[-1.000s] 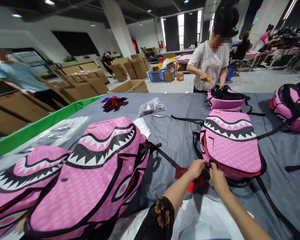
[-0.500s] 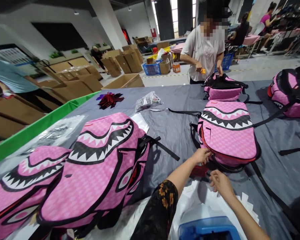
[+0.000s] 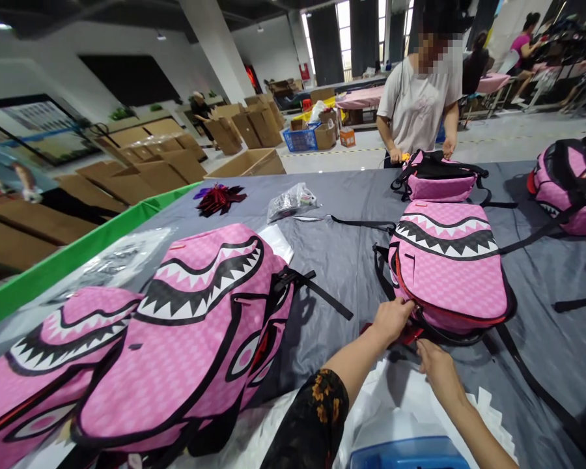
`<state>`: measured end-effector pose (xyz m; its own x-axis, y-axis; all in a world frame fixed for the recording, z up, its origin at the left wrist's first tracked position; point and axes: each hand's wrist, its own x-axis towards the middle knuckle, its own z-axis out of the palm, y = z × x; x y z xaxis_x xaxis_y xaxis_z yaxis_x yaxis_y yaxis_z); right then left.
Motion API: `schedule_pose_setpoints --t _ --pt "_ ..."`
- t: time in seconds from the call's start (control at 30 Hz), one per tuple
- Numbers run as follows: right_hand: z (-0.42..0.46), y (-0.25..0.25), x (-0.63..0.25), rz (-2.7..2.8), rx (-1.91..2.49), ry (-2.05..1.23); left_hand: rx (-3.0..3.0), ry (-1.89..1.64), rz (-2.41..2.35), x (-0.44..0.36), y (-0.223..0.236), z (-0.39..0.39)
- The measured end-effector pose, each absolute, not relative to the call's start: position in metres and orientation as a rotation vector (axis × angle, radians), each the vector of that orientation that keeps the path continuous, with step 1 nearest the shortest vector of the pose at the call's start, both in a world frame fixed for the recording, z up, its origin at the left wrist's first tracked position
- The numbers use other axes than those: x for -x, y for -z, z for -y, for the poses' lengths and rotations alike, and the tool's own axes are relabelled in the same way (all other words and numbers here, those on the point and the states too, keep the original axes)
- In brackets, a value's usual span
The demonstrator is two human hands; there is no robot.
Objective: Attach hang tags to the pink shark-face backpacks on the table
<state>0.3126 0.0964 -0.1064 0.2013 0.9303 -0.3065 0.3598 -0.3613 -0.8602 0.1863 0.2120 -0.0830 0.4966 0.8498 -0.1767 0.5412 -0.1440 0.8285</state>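
A pink backpack (image 3: 454,273) with a black-and-white shark-teeth print lies on the grey-covered table. My left hand (image 3: 394,319) is pinched at its lower left corner, on what looks like the zipper pull (image 3: 417,308). Just below, a shiny red tag (image 3: 411,336) shows between my two hands. Fingers of my right hand (image 3: 439,366) are curled together at the tag's lower edge; the fingertips are partly hidden. White paper tags (image 3: 491,407) and a blue container (image 3: 410,453) are close beneath my right forearm.
Two more pink shark backpacks (image 3: 176,365) fill the left side. Behind are a pile of dark red tags (image 3: 219,198) and a clear bag of small parts (image 3: 293,200). A co-worker (image 3: 417,104) handles another backpack (image 3: 442,179) across the table. Loose black straps (image 3: 532,378) trail at right.
My right hand has moved up to the red tag and its fingers have closed there. My left hand stays at the backpack's corner. The view has shifted slightly.
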Motion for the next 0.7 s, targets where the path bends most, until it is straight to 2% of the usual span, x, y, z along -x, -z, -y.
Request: schedule_pose_setpoints --t 0.1,0.17,0.37,0.7 --pt "-0.102 0.086 -0.324 1.286 1.764 -0.818 -1.893 -0.547 -1.077 -0.183 0.085 -0.211" --pt "-0.11 0.077 -0.322 1.254 1.648 -0.743 -1.868 -0.607 -1.021 -0.183 0.087 -0.213" --pt "-0.131 0.087 -0.292 0.618 1.47 -1.031 -1.498 -0.771 -0.962 -0.189 0.094 -0.221" --pt "-0.136 0.096 -0.306 0.598 1.455 -1.074 -0.993 -0.742 -0.802 -0.19 0.11 -0.221"
